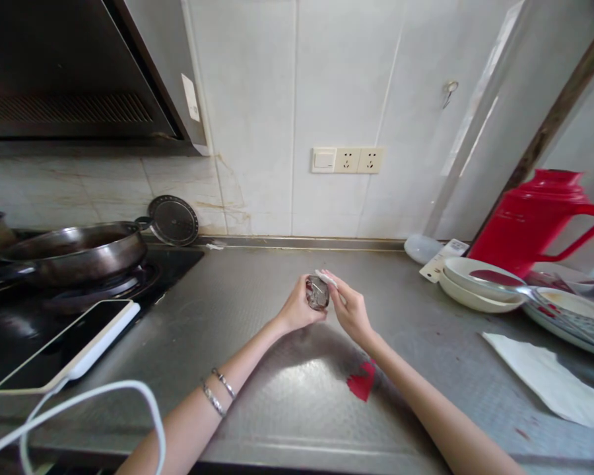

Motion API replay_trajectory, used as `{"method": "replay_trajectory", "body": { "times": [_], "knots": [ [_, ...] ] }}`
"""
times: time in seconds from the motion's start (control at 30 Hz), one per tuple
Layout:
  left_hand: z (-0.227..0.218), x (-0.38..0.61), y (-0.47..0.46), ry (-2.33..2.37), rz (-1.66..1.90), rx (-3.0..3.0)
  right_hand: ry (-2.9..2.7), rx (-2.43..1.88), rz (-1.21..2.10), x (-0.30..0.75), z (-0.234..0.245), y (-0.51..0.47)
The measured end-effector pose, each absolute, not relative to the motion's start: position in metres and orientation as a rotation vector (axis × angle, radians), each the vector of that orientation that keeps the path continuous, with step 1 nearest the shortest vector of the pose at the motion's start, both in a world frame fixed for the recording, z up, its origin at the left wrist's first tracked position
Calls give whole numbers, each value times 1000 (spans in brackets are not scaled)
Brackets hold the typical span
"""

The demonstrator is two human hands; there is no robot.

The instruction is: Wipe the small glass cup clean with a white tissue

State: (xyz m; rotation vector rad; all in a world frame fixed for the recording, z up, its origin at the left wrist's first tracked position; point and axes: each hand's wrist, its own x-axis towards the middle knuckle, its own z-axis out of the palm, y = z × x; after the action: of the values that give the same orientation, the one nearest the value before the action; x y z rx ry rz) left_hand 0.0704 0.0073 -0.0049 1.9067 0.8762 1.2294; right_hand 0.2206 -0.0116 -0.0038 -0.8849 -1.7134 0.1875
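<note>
My left hand (299,308) is wrapped round a small round glass (318,295), seen from above over the middle of the counter. Through it I see dark grey tones and bright reflections. My right hand (350,305) pinches a folded white tissue (325,277) and presses it against the far rim of the glass. What the glass holds, if anything, I cannot make out. On the counter below, near my right forearm, lies a torn red scrap (361,380).
A metal counter (257,277) spans the front. At left, a steel pan (84,254) sits on the black stove near a phone (64,349) with a white cable (113,386). Stacked bowls (480,300), a red thermos jug (532,221) and a white paper sheet (549,382) are at right.
</note>
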Motion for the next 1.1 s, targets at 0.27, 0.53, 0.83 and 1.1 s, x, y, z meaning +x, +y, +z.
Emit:
{"method": "replay_trajectory", "body": {
  "times": [0.27, 0.53, 0.83, 1.1],
  "knots": [
    [-12, 69, 17, 872, 1304, 1866, -1973, -654, -60, 216, -1, -17],
    [-14, 73, 9, 1015, 1216, 1897, -1906, -775, -48, 224, -3, -14],
    [-9, 75, 7, 953, 1221, 1913, -1968, -747, -35, 223, 4, -16],
    [-8, 76, 4, 1121, 1186, 1876, -1903, -736, -57, 227, -1, -14]
  ]
}}
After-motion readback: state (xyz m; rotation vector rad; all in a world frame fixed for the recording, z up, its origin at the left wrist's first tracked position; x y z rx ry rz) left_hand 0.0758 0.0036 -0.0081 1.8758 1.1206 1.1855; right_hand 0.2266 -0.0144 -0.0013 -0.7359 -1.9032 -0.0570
